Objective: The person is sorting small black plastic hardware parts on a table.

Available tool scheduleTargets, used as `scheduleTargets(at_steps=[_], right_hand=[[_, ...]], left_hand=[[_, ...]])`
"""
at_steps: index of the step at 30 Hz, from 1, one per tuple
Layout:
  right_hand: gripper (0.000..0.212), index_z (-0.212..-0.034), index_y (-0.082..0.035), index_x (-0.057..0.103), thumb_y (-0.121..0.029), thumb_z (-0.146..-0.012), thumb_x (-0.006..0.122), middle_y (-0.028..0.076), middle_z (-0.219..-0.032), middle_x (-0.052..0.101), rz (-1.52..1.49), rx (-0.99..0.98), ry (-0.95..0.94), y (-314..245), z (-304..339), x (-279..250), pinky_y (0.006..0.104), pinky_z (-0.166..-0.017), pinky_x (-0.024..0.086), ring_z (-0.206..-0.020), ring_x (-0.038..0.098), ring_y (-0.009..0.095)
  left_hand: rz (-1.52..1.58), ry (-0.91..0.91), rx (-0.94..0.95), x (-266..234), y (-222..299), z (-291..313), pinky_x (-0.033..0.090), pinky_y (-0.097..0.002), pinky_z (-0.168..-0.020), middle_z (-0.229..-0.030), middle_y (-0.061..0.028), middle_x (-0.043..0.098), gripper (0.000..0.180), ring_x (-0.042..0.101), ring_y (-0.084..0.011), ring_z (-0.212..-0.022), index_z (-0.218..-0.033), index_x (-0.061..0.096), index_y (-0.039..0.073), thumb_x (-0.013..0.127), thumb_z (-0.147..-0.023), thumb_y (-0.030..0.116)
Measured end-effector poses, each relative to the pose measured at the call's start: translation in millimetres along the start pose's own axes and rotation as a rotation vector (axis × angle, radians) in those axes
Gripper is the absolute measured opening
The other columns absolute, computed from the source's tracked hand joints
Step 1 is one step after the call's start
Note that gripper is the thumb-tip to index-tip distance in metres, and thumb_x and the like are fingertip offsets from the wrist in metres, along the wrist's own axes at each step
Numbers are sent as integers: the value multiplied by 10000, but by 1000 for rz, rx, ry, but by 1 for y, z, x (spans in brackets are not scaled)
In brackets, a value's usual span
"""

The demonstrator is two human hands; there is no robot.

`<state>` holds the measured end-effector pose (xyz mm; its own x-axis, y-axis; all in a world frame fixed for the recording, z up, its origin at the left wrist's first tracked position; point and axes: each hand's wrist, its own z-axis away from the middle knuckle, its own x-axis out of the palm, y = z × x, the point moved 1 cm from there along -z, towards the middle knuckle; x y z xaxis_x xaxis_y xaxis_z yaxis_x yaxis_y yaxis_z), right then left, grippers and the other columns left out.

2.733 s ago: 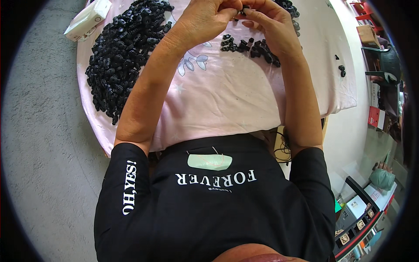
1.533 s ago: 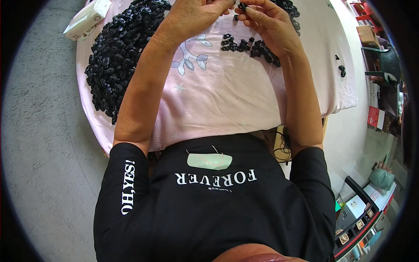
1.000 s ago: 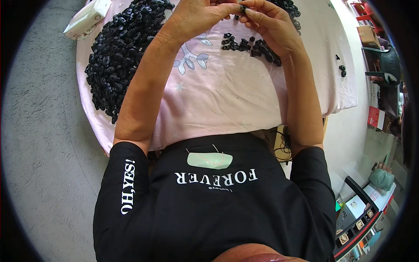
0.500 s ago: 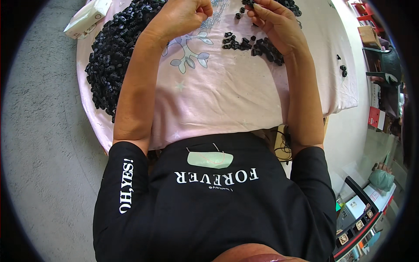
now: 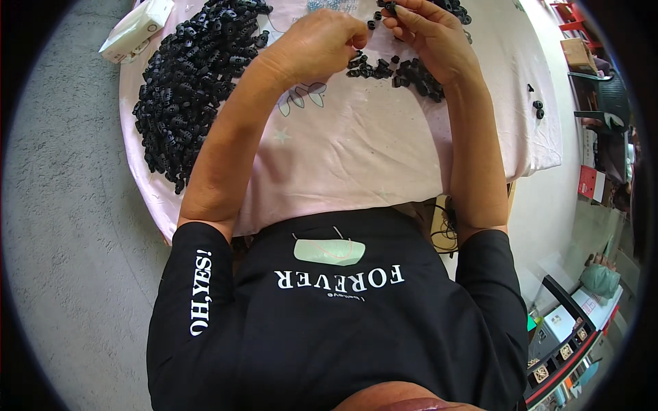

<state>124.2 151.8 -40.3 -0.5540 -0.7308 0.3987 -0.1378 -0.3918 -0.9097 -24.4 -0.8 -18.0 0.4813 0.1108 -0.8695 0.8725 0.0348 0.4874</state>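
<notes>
My right hand (image 5: 433, 38) pinches a small black plastic piece (image 5: 389, 7) between thumb and fingertips, at the far edge of the view. Just left of it, my left hand (image 5: 325, 42) is closed, its fingertips pressed together and turned toward the right hand. Anything between those fingertips is hidden. Below and between the hands lies a loose group of small black parts (image 5: 369, 69), with a denser cluster (image 5: 417, 79) by my right wrist. A large heap of black plastic pieces (image 5: 188, 89) spreads beside my left forearm.
A pink patterned cloth (image 5: 349, 144) covers the table. Small clear pieces (image 5: 332, 5) lie at the far edge. A white tissue pack (image 5: 139, 29) sits at the far left corner. Several stray black parts (image 5: 539, 108) rest on the right. A dark chair (image 5: 606, 96) stands beyond.
My left hand has moved right and toward me, from over the clear pieces to beside the loose black parts. My right hand has barely moved and still pinches the black piece.
</notes>
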Motion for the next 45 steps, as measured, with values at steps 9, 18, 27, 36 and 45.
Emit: scheduleTargets(at_steps=[9, 18, 27, 36, 45], right_hand=[[154, -1147, -9, 692, -60, -1013, 633, 81, -936, 720, -287, 42, -57, -3, 2, -2, 248, -723, 577, -805, 690, 146], [149, -1143, -19, 687, -68, -1011, 643, 74, -917, 713, -97, 67, -74, -4, 5, 4, 242, -721, 578, -773, 678, 133], [128, -1111, -16, 686, -91, -1012, 654, 62, -917, 719, -62, 77, -110, -3, 6, 9, 240, -737, 584, -786, 689, 132], [124, -1100, -21, 690, -101, -1010, 665, 52, -913, 724, 8, 43, -127, -2, 7, 11, 233, -721, 579, -766, 684, 110], [100, -1063, -15, 691, -94, -1005, 672, 40, -884, 712, 108, -30, -117, -2, 11, 17, 231, -713, 557, -751, 666, 105]], left_hand=[[-60, -8, -44, 5, 11, 0, 551, -475, -831, -904, -176, 730, 132, 704, -378, -922, -904, 710, 53, 631, -799, 70], [354, 236, -23, -29, 19, -2, 548, -329, -699, -810, -151, 707, 82, 696, -216, -767, -946, 676, -35, 654, -879, 6], [880, 243, -73, -13, 2, -12, 537, -236, -727, -915, -31, 651, 74, 629, -94, -802, -1054, 636, -29, 605, -989, -17], [936, 192, -149, -11, 1, -13, 544, -224, -679, -866, -39, 662, 51, 646, -91, -745, -1039, 625, -20, 596, -1001, -3], [799, 190, -209, -20, 10, -7, 527, -219, -609, -810, -43, 676, 28, 648, -88, -689, -980, 625, -1, 606, -986, 19]])
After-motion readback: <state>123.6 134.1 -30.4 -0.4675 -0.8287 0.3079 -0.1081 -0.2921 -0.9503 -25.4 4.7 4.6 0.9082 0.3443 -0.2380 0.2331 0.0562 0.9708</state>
